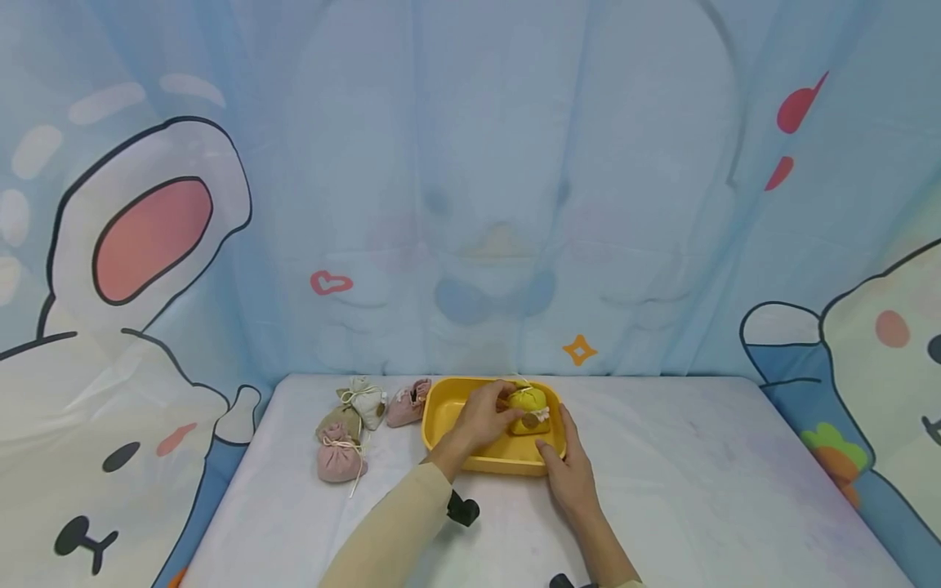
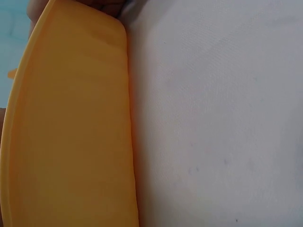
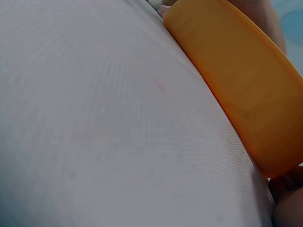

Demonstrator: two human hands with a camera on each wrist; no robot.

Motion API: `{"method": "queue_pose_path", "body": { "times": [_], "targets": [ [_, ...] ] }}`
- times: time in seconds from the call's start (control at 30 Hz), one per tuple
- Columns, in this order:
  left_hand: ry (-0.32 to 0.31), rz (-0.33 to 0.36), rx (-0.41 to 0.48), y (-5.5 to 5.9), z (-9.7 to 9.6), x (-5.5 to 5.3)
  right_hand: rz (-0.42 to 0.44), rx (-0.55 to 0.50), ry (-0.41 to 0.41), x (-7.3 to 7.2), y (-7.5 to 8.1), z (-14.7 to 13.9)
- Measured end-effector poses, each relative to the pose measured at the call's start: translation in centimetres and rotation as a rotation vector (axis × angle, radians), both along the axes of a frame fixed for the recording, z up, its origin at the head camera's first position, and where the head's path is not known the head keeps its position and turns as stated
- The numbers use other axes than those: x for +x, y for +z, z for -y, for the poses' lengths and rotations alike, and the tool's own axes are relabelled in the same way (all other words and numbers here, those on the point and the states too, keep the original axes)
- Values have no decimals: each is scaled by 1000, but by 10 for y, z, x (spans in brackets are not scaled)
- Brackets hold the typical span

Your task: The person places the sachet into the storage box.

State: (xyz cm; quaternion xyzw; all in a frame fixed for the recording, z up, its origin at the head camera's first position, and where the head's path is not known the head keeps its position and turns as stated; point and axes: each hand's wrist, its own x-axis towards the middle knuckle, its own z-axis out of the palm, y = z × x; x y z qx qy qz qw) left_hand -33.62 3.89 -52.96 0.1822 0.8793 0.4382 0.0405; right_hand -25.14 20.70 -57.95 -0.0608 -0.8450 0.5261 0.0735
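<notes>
A yellow tray [image 1: 441, 425] stands near the table's far edge. Inside, at its right end, sits a small yellow drawstring pouch [image 1: 531, 400] with a white trim and a brown button-like spot. My left hand [image 1: 485, 416] reaches over the tray's near rim and pinches the pouch's left side between thumb and fingers. With my right hand [image 1: 572, 474] I grip the tray's right end, thumb at the near corner and fingers along the outer side. In both wrist views the tray's outer wall [image 2: 71, 118] fills much of the frame, and the pouch is hidden there.
Left of the tray lie a pink pouch [image 1: 407, 406] with a dark patch, a white pouch [image 1: 367, 402], an olive-brown pouch [image 1: 336, 425] and a pink tied pouch [image 1: 341, 459]. A white cloth [image 1: 698, 490] covers the table. Behind it hangs a printed blue curtain [image 1: 500, 163].
</notes>
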Motion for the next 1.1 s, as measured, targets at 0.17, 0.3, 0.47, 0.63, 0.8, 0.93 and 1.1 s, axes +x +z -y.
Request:
{"method": "queue_pose_path", "body": {
  "times": [0.17, 0.3, 0.47, 0.63, 0.8, 0.93, 1.1],
  "targets": [
    [0, -29, -11, 2, 4, 0, -2, 5, 1, 0, 0, -1],
    [4, -53, -7, 5, 7, 0, -4, 2, 3, -1, 1, -1],
    [29, -81, 27, 11, 17, 2, 5, -4, 1, 0, 3, 0],
    [64, -152, 77, 19, 35, 3, 16, -7, 2, 0, 3, 1],
    [85, -206, 107, 30, 59, 5, 14, -12, 5, -1, 1, 1],
    [116, -254, 82, 28, 74, 7, 16, -11, 6, 0, 1, 0],
    [151, -317, 46, 27, 84, 9, 24, -10, 2, 1, 1, 0]
  ]
}}
